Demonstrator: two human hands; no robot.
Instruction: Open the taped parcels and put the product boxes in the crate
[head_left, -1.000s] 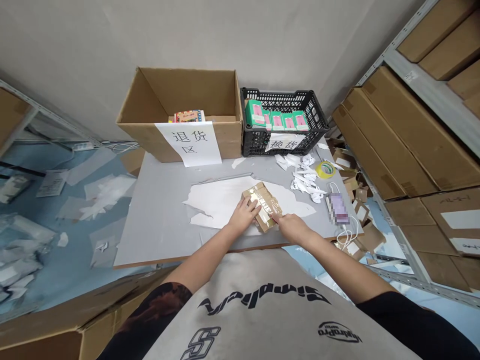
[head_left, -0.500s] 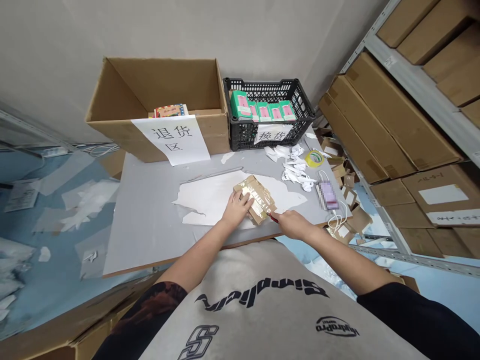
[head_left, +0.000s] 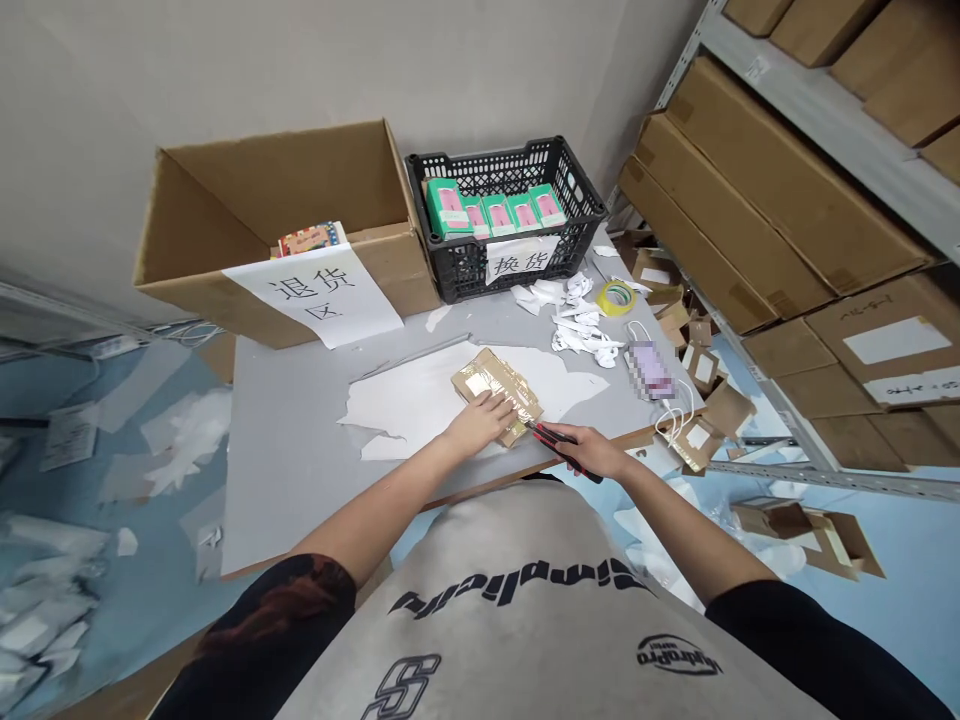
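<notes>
A small brown cardboard parcel (head_left: 491, 390) wrapped in clear tape lies on the grey table (head_left: 300, 450), over a torn white patch. My left hand (head_left: 480, 420) rests flat on the parcel's near side, fingers stretched out, holding it down. My right hand (head_left: 592, 452) is closed around a red and black utility knife (head_left: 559, 443). The knife's tip sits at the parcel's near right corner.
At the back stand an open cardboard box (head_left: 285, 235) with a paper sign and a black crate (head_left: 502, 215) of green and pink boxes. Paper scraps (head_left: 577, 320), a tape roll (head_left: 616, 296) and a phone with cable (head_left: 651, 366) lie right. Shelves with cartons (head_left: 780, 220) stand further right.
The camera view has swung left and tilted. My right hand has drawn back toward the table's near edge, so the knife now shows. My left hand stays on the parcel.
</notes>
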